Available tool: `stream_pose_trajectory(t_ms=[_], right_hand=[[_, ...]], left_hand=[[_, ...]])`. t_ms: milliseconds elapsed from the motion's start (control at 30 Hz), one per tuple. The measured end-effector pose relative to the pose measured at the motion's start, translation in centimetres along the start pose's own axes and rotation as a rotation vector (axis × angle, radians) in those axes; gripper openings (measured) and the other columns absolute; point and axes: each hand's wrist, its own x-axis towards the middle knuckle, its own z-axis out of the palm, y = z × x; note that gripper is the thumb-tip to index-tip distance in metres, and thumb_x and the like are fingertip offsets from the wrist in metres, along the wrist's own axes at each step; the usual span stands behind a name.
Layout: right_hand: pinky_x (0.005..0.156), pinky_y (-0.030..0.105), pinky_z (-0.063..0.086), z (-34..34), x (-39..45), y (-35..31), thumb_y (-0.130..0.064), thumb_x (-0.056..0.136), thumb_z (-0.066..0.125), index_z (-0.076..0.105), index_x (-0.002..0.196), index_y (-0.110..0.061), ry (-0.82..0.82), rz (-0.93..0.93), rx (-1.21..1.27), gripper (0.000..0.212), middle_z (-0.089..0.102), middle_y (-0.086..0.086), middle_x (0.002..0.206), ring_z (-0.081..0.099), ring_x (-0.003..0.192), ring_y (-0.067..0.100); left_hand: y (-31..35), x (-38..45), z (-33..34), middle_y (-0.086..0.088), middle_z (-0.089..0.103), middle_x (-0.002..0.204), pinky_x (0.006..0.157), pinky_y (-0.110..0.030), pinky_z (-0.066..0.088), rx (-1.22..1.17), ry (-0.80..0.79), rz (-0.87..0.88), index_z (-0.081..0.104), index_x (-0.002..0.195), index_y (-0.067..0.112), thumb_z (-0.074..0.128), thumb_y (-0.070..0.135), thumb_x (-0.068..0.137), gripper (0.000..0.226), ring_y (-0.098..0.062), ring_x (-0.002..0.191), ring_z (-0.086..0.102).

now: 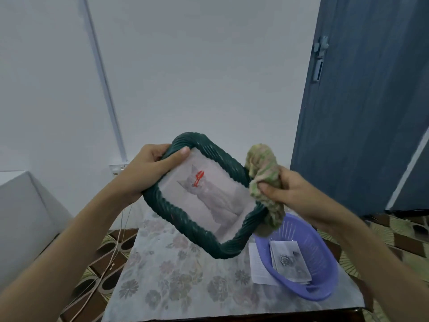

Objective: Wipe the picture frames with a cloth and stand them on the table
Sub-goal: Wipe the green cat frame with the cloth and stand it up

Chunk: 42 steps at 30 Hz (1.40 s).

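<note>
A dark green picture frame (176,219) with a ribbed, twisted border and a grey cat picture is held tilted in the air above the table (176,282). My left hand (148,168) grips its upper left corner, thumb on the front. My right hand (287,189) is closed on a bunched green and pink cloth (262,173), which presses against the frame's right edge and hangs down over its lower right corner.
A purple plastic basket (325,282) sits on the table's right side with a picture lying in it and a white paper (257,266) beside it. A blue door (362,108) is at the right, a white box (25,210) at the left, cables (109,259) on the patterned floor.
</note>
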Motion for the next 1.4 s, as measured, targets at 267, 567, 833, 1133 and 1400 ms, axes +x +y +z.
stream_pose_trajectory(t_ms=[267, 567, 833, 1133, 1400], right_hand=[[0.068, 0.026, 0.051, 2.5, 0.3, 1.0, -0.011, 0.086, 0.062, 0.063, 0.076, -0.023, 0.303, -0.156, -0.1, 0.015, 0.067, -0.001, 0.074, 0.06, 0.068, 0.012], [0.073, 0.029, 0.052, -1.3, 1.7, -2.0, -0.032, 0.092, 0.046, 0.062, 0.097, -0.027, 0.239, -0.064, 0.24, 0.017, 0.07, -0.01, 0.085, 0.063, 0.084, 0.013], [0.083, 0.034, 0.052, 3.7, 1.8, -4.2, -0.012, 0.09, 0.055, 0.058, 0.084, -0.027, 0.08, -0.293, -0.282, 0.016, 0.065, -0.006, 0.084, 0.063, 0.085, 0.014], [0.068, 0.029, 0.053, -0.9, 2.9, -4.0, -0.021, 0.097, 0.039, 0.062, 0.1, -0.015, 0.211, -0.042, 0.32, 0.024, 0.068, 0.001, 0.09, 0.064, 0.078, 0.016], [0.059, 0.019, 0.053, 0.4, -0.3, -0.8, -0.03, 0.079, 0.055, 0.06, 0.089, -0.019, 0.096, -0.058, 0.303, 0.017, 0.069, -0.009, 0.071, 0.062, 0.064, 0.004]], left_hand=[[-0.2, -0.7, -0.1, -0.022, 0.069, 0.08, 0.064, -0.033, 0.052, 0.033, 0.031, 0.091, 0.066, 0.087, -0.004, 0.064, 0.038, 0.072, 0.045, -0.025, 0.068, 0.065], [0.2, -0.8, 0.3, -0.013, 0.062, 0.066, 0.054, -0.025, 0.048, 0.096, -0.055, 0.111, 0.062, 0.075, -0.001, 0.069, 0.044, 0.077, 0.046, -0.017, 0.06, 0.061], [1.7, -0.7, 2.2, -0.032, 0.045, 0.058, 0.049, -0.027, 0.028, 0.286, -0.128, 0.217, 0.048, 0.069, -0.013, 0.068, 0.05, 0.079, 0.066, -0.022, 0.051, 0.043], [1.2, -1.3, 0.7, -0.008, 0.072, 0.07, 0.055, -0.025, 0.056, 0.036, 0.011, 0.046, 0.067, 0.084, 0.0, 0.064, 0.037, 0.071, 0.04, -0.017, 0.061, 0.068], [-0.4, -1.3, 0.4, -0.002, 0.073, 0.075, 0.058, -0.026, 0.058, -0.215, 0.24, -0.015, 0.067, 0.09, 0.007, 0.061, 0.042, 0.074, 0.038, -0.016, 0.066, 0.069]])
